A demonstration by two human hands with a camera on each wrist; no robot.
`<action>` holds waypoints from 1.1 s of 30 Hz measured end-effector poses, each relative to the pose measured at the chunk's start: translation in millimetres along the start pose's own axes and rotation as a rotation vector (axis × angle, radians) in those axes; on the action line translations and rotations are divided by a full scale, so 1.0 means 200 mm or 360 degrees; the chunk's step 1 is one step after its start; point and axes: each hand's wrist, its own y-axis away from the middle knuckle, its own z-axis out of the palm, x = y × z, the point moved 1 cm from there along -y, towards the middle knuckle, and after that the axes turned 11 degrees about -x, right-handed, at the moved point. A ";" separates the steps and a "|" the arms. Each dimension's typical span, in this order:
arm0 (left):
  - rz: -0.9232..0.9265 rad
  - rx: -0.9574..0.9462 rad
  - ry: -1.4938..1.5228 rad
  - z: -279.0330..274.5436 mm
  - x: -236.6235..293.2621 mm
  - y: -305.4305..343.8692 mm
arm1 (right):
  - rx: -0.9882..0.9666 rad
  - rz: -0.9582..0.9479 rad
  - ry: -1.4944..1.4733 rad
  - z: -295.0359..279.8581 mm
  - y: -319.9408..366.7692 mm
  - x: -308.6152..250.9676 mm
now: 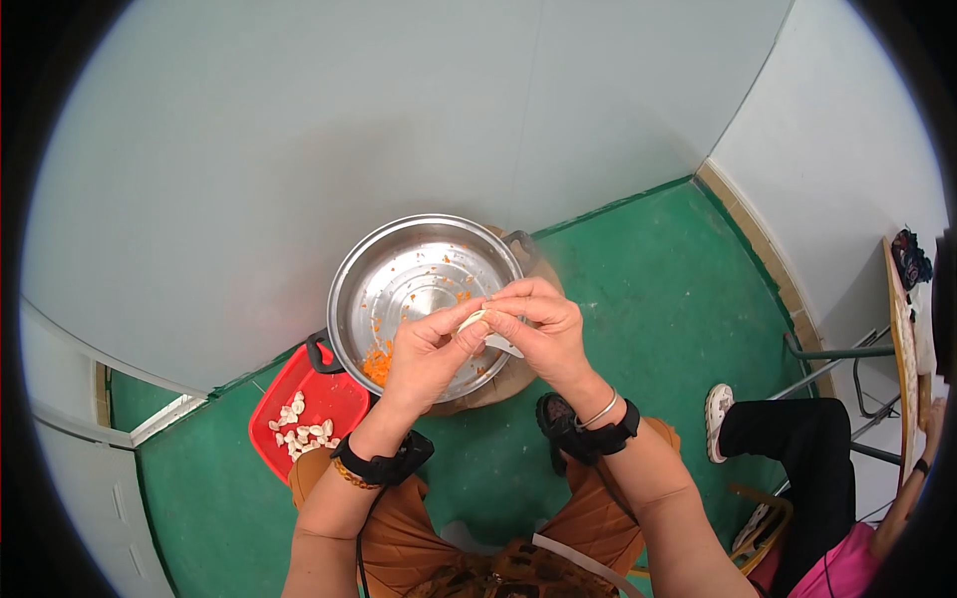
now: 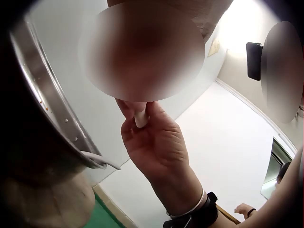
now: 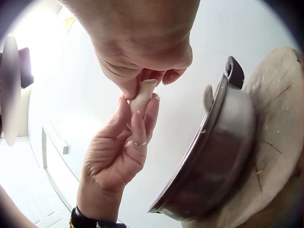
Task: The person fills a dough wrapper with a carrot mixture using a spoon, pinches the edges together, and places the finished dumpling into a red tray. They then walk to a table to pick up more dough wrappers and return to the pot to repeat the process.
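Observation:
Both hands meet over the near side of a steel pot, pinching one small white dumpling-like piece between their fingertips. The left hand holds it from the left, the right hand from the right. In the right wrist view the pale folded piece lies between the thumbs and fingers of the left hand and the right hand. In the left wrist view the right hand pinches the white piece; a blur covers the left hand. Orange shreds lie in the pot.
A red tray with several white pieces sits on the green floor, left of the pot. The pot stands on a round wooden block. A white utensil shows at the pot's near rim. Another person sits at the right.

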 end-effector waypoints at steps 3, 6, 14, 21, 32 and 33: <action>0.0032 0.0021 -0.0015 0.00 0.00 0.00 | 0.0018 0.0012 -0.0017 0.00 0.00 0.00; 0.0079 0.0034 -0.0021 0.01 0.01 -0.01 | 0.0023 0.0033 -0.0031 0.01 -0.01 -0.02; 0.0106 0.0067 0.0280 0.01 0.02 -0.01 | -0.0012 0.0093 -0.0297 0.00 0.00 -0.04; 0.0092 0.0113 0.0399 0.01 0.05 0.00 | -0.0219 0.0195 -0.0334 -0.05 0.00 -0.05; 0.0094 0.0080 0.0441 0.02 0.05 0.00 | -0.0076 0.0093 -0.0191 -0.04 0.02 -0.04; 0.0097 0.0082 0.0443 0.02 0.05 0.00 | -0.0076 0.0078 -0.0199 -0.04 0.01 -0.05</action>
